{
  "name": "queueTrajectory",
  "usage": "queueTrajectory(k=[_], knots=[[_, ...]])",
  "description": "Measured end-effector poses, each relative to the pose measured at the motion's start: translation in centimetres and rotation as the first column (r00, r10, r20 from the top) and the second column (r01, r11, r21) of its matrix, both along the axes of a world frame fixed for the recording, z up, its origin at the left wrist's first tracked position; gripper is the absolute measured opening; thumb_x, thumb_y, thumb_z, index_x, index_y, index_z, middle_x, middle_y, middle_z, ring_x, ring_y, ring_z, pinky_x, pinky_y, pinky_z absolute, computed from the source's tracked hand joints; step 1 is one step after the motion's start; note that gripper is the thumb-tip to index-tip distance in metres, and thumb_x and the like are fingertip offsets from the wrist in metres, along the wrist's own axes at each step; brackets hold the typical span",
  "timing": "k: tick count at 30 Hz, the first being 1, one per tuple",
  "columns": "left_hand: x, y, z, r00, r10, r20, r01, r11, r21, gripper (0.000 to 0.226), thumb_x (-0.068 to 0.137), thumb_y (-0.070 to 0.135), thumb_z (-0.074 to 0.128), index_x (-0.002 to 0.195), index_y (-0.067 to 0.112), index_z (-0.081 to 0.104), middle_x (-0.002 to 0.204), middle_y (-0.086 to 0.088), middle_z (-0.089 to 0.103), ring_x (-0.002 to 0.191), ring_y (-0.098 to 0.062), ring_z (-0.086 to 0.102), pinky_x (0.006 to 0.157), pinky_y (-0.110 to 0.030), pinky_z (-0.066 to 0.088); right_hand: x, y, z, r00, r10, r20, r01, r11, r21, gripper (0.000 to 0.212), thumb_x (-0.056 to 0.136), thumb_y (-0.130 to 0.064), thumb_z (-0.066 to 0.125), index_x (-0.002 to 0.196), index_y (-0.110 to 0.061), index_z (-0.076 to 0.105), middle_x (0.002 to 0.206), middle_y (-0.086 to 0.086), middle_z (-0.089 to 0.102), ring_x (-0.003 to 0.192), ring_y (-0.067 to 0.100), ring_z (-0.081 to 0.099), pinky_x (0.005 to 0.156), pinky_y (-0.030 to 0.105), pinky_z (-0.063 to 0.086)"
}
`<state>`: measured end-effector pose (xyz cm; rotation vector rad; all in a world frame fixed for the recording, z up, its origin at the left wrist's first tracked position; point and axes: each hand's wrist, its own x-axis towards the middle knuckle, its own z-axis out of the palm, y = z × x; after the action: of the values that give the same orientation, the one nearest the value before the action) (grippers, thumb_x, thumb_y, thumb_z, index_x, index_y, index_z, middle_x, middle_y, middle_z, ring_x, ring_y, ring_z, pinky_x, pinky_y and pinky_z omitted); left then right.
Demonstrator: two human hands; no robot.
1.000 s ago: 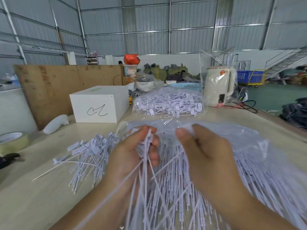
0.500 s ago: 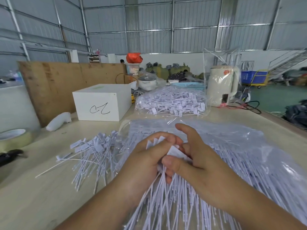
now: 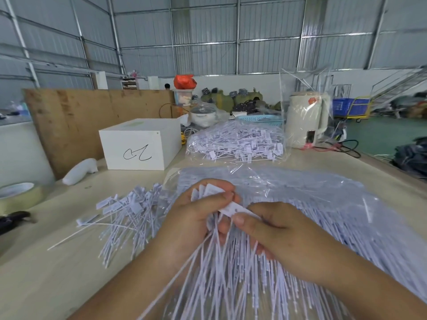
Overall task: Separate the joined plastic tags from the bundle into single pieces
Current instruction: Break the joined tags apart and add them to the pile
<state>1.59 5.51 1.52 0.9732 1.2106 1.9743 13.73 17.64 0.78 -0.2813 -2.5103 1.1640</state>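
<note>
- While the right hand (image 3: 284, 232) pulls one tag head (image 3: 233, 207) off the joined bundle (image 3: 208, 195), a sideways tug can likely tear the flat head or drag two tags off together; the heads sit fanned tight against each other.
- Long tails (image 3: 221, 269) hang down between both wrists and cross one another; my guess is a fast pull snags a neighbour and drags the bundle out of the other hand.
- Bundle sits mid-table, held up just above the clear bag of unsorted tags (image 3: 312, 204); a dropped single can vanish into that mass.
- Left hand (image 3: 196, 218): fingers curled round the bundle just below the heads, clamped firm.
- Right hand: thumb and forefinger pinched together on that one head; other fingers curled under, touching tails.
- Separated pile (image 3: 129, 213) lies to the left on the table (image 3: 46, 273), near but apart from the bag.
- Further out: white box (image 3: 141, 144), second bagged lot (image 3: 235, 142), tape roll (image 3: 18, 195) at the left edge.
</note>
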Motion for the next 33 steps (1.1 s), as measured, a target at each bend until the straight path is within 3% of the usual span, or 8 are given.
queueTrajectory(k=[6,10,14,18,23,26,30,33], knots=[[-0.1,-0.1,-0.2,0.995,-0.020,-0.101,0.014,0.998,-0.057,0.013,0.066,0.007,0.072,0.072,0.018,0.072,0.058,-0.005,0.061,0.034,-0.011,0.042,0.034,-0.019,0.038,0.1,-0.3,-0.2,0.997,0.029,-0.073,-0.029,1.000,0.001,0.032,0.097,-0.042,0.052,0.079,-0.018,0.061,0.061,-0.005,0.041,0.057,0.012,0.039,0.057,0.028,0.032],[0.2,0.1,0.0,0.995,0.061,-0.084,-0.065,0.997,-0.044,0.018,0.062,0.007,0.080,0.074,0.012,0.069,0.043,-0.005,0.047,0.033,-0.014,0.039,0.033,-0.020,0.036,-0.2,-1.1,-0.1,0.983,-0.075,-0.170,0.092,0.991,0.096,0.037,0.097,-0.039,0.051,0.068,-0.017,0.054,0.052,-0.011,0.041,0.050,0.005,0.037,0.051,0.021,0.029],[0.9,0.1,0.6,0.991,0.068,0.116,-0.068,0.998,-0.004,0.016,0.063,0.013,0.068,0.079,0.012,0.065,0.046,-0.003,0.051,0.034,-0.012,0.039,0.034,-0.017,0.035,-1.0,-2.8,-0.5,0.932,-0.235,-0.276,0.259,0.965,0.051,0.040,0.094,-0.047,0.046,0.064,-0.021,0.051,0.050,-0.014,0.048,0.047,0.006,0.042,0.049,0.021,0.033],[1.3,0.0,0.8,0.966,0.017,0.258,-0.021,1.000,0.012,0.036,0.056,0.018,0.072,0.091,0.016,0.064,0.050,0.001,0.054,0.038,-0.011,0.038,0.037,-0.018,0.035,-1.4,-4.0,-0.5,0.892,-0.266,-0.366,0.277,0.961,-0.024,0.040,0.094,-0.050,0.040,0.067,-0.026,0.058,0.055,-0.017,0.055,0.052,0.002,0.051,0.052,0.013,0.036],[0.4,0.4,0.9,0.890,0.060,0.451,-0.094,0.994,0.054,0.015,0.069,0.007,0.065,0.081,0.016,0.065,0.064,-0.004,0.057,0.032,-0.007,0.042,0.034,-0.013,0.039,-1.2,-3.6,-0.1,0.815,-0.315,-0.486,0.306,0.947,-0.100,0.038,0.089,-0.056,0.037,0.065,-0.030,0.047,0.049,-0.013,0.046,0.044,0.004,0.038,0.044,0.017,0.030],[-1.6,-0.1,1.1,0.913,0.218,0.345,-0.243,0.969,0.032,0.010,0.083,0.004,0.059,0.087,0.013,0.060,0.070,-0.006,0.058,0.035,-0.007,0.041,0.035,-0.014,0.038,-0.5,-2.0,0.3,0.790,-0.299,-0.535,0.250,0.954,-0.165,0.043,0.093,-0.052,0.042,0.063,-0.022,0.041,0.047,-0.011,0.032,0.042,0.004,0.027,0.042,0.014,0.024],[0.1,0.0,0.3,0.993,0.104,0.058,-0.097,0.989,-0.116,0.016,0.071,0.021,0.069,0.086,0.016,0.071,0.050,-0.005,0.054,0.033,-0.014,0.042,0.036,-0.017,0.038,-0.7,-1.7,-0.4,0.919,-0.024,-0.394,-0.029,0.991,-0.127,0.011,0.092,-0.044,0.049,0.083,-0.038,0.048,0.047,-0.014,0.045,0.046,0.018,0.026,0.043,0.033,0.023],[1.1,0.0,0.1,0.997,0.040,0.060,-0.032,0.992,-0.121,0.011,0.076,0.030,0.070,0.083,0.023,0.076,0.045,-0.006,0.045,0.031,-0.014,0.041,0.034,-0.018,0.036,-0.9,-1.6,-0.8,0.921,0.092,-0.379,-0.143,0.984,-0.108,0.010,0.095,-0.038,0.049,0.098,-0.033,0.041,0.052,-0.016,0.058,0.046,0.011,0.039,0.048,0.024,0.033]])
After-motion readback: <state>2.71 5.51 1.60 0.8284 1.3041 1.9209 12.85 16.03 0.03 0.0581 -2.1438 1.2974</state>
